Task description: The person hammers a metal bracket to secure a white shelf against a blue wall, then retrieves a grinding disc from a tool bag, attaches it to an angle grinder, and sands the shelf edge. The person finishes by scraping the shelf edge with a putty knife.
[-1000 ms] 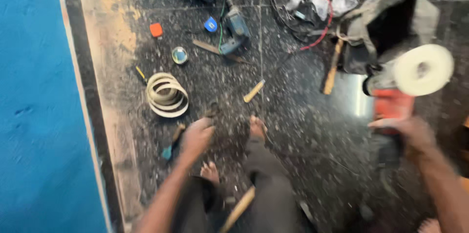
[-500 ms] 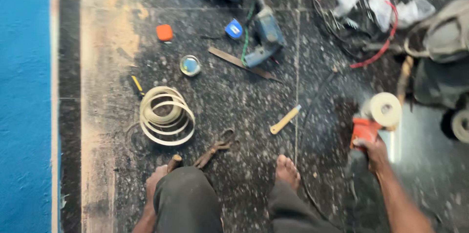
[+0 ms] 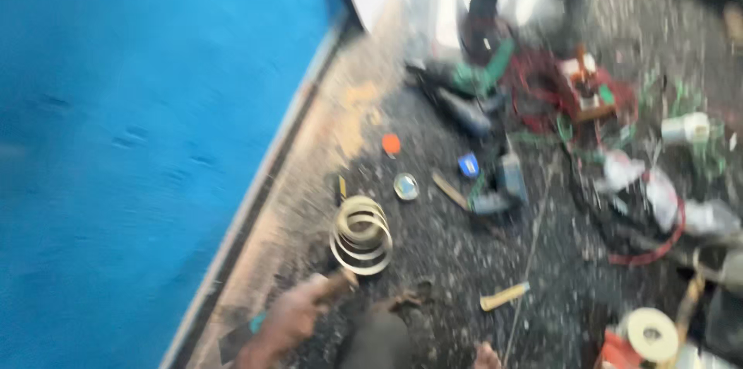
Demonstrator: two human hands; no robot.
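Blue wall [image 3: 131,129] fills your left, smooth and faintly dimpled. Your left hand [image 3: 290,319] sits low on the speckled dark floor [image 3: 449,253], blurred, fingers apparently wrapped on a wooden handle [image 3: 338,285] — I can't tell how tightly. Just above it lies a coil of pale flat banding [image 3: 361,234]. Further right: a small wooden stick [image 3: 504,296], tangled red cable [image 3: 658,249], a white tape roll [image 3: 652,333]

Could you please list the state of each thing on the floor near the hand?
Left hand: closed around a wooden handle; tool end not clear.
Coiled pale band: lying flat on the floor, loosely wound, untouched.
Small round tin: lying flat, apart from the coil.
Orange piece: on the floor, alone.
Wooden stick: lying loose.
White disc on the red tool: resting at the frame edge; too blurred to tell more.
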